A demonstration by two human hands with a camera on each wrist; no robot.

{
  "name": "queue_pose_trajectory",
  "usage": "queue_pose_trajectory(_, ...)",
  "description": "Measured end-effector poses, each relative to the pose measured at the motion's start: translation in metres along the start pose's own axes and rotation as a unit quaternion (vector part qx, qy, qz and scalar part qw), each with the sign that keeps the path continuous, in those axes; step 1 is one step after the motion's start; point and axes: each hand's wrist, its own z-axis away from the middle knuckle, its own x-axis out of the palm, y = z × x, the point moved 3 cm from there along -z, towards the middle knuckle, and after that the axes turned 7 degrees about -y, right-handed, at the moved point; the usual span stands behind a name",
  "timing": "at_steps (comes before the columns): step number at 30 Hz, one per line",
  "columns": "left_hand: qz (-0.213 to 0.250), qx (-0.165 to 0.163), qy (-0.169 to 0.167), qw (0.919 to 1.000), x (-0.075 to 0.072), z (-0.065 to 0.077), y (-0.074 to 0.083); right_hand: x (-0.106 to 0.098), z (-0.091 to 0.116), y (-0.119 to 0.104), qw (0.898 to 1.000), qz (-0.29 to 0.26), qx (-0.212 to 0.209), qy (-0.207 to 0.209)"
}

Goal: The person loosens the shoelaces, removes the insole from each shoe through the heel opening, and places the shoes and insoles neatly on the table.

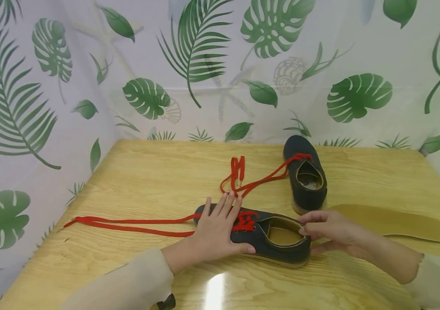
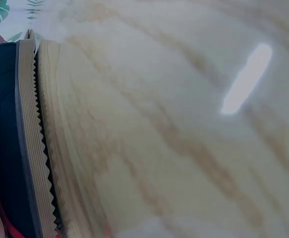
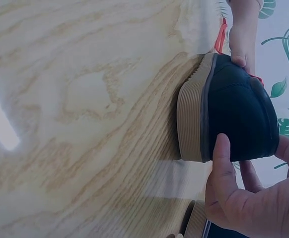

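Note:
A dark navy shoe [image 1: 285,254] with red laces [image 1: 244,222] lies sole down, its toe to the left and its opening showing a tan inside. Across its toe and front side rests my left hand [image 1: 216,236], fingers straight and spread. My right hand [image 1: 332,230] holds the heel at the collar; in the right wrist view, fingertips touch the back of the shoe [image 3: 239,114] and its top rim. Only the shoe's side [image 2: 5,124] and ribbed sole edge appear in the left wrist view. The long lace ends stretch left over the table.
A second navy shoe [image 1: 306,193] stands farther back, toe away, its red laces [image 1: 268,177] trailing left. Right of the held shoe lies a loose tan insole [image 1: 398,221]. The wooden table [image 1: 158,176] meets a leaf-printed cloth [image 1: 212,112] behind and at the sides.

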Motion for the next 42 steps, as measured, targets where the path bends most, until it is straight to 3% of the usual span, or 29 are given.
queue_pose_trajectory(9,-0.001,-0.001,0.02,0.9998,0.006,0.0,-0.001,-0.001,0.0,-0.003,1.0,0.016,-0.005,-0.012)
queue_pose_trajectory(20,0.014,0.009,0.029,0.9994,0.006,-0.001,0.0,-0.002,0.003,-0.011,0.995,0.093,-0.034,-0.017)
queue_pose_trajectory(26,0.007,0.008,0.033,0.9994,0.005,0.0,0.0,0.004,0.009,-0.023,0.981,0.18,-0.068,0.012)
queue_pose_trajectory(29,0.007,0.008,0.033,0.9994,0.005,0.0,0.001,0.012,0.012,-0.032,0.965,0.234,-0.109,0.041)
queue_pose_trajectory(31,0.008,0.007,0.031,0.9995,0.004,0.0,0.001,0.019,0.015,-0.038,0.941,0.297,-0.141,0.079)
queue_pose_trajectory(33,0.007,0.005,0.028,0.9996,0.004,0.0,0.001,0.029,0.018,-0.045,0.901,0.375,-0.179,0.123)
queue_pose_trajectory(37,0.006,-0.001,0.022,0.9997,0.005,0.001,0.001,0.05,0.023,-0.053,0.799,0.507,-0.252,0.203)
queue_pose_trajectory(40,0.008,-0.004,0.021,0.9997,0.005,0.001,0.001,0.063,0.026,-0.055,0.726,0.557,-0.326,0.238)
queue_pose_trajectory(42,0.01,-0.004,0.02,0.9997,0.005,0.001,0.001,0.07,0.026,-0.055,0.671,0.583,-0.377,0.258)
